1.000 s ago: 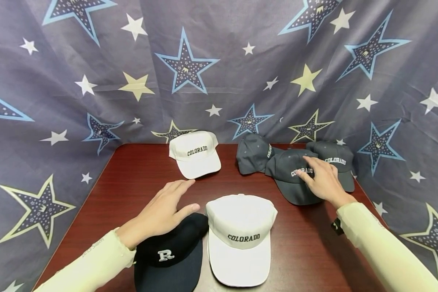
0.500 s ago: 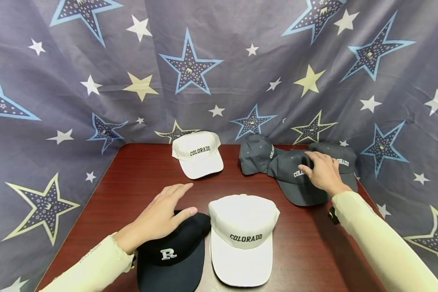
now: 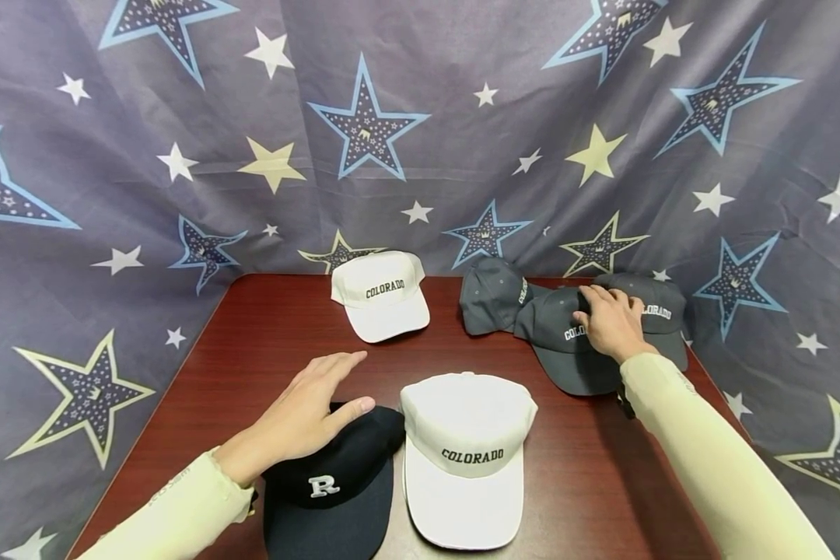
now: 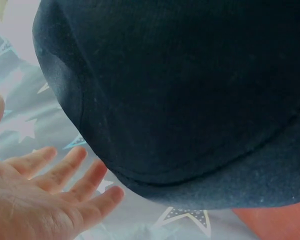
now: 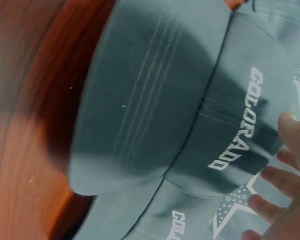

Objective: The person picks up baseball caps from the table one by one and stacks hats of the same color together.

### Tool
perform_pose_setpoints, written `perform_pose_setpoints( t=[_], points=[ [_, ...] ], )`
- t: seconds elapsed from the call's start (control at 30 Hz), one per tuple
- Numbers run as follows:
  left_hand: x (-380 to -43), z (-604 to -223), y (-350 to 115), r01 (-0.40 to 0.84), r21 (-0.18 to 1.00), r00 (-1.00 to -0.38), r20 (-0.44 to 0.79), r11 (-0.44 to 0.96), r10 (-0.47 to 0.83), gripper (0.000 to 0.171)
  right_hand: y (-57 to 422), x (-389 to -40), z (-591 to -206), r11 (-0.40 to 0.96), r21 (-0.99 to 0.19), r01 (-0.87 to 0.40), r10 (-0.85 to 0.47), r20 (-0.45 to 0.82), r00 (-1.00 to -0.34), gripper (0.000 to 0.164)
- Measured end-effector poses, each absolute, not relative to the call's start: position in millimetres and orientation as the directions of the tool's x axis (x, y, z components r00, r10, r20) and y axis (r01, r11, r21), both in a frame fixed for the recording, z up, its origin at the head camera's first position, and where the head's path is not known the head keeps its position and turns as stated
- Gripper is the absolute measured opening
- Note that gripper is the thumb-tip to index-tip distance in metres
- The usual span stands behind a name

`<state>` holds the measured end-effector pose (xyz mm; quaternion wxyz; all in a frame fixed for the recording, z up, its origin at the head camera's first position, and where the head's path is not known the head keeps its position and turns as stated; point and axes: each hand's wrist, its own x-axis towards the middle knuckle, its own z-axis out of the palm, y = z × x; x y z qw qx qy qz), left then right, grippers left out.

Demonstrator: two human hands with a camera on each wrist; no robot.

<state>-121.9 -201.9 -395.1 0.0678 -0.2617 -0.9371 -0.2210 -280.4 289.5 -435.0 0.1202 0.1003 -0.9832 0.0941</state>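
Note:
My right hand [image 3: 612, 320] is over the crown of the middle dark grey cap [image 3: 567, 362], fingers bent lightly. In the right wrist view its thumb [image 5: 290, 127] overlaps the crown's edge beside the white COLORADO lettering, while the fingers [image 5: 267, 207] are spread past that edge. My left hand [image 3: 301, 412], fingers extended and thumb apart, hovers above a black cap [image 3: 339, 486] with a white R at the near left. The left wrist view has this dark cap [image 4: 180, 100] large, the fingertips right at its edge.
Close by the black cap is a white COLORADO cap [image 3: 465, 459]; another white cap [image 3: 381, 295] lies at the back. Two more dark grey caps [image 3: 490, 299], [image 3: 661, 319] flank the middle one. A star-patterned curtain [image 3: 420, 140] borders the reddish-brown table [image 3: 266, 334].
My right hand has drawn its fingers in a little over the middle grey cap, its forearm shifting left. The left hand has barely moved; the view turned slightly. The caps lie as before.

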Motion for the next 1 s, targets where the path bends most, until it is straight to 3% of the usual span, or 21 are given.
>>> perform_pose_setpoints(
  t=[0.23,0.5,1.0],
  points=[
    [-123,-396,-203,0.527,0.373,-0.849,0.25,0.764,0.465,0.069,293,-282,-442,0.975,-0.113,-0.189,-0.161,0.218,-0.963,0.05],
    [-124,-398,-204,0.532,0.373,-0.846,0.262,0.76,0.464,0.068,291,-284,-446,0.968,-0.13,-0.214,-0.155,0.362,-0.919,0.034],
    [-126,-399,-202,0.524,0.379,-0.852,0.245,0.762,0.464,0.069,301,-271,-442,0.946,-0.172,-0.274,-0.18,0.422,-0.888,0.017]
  ],
)
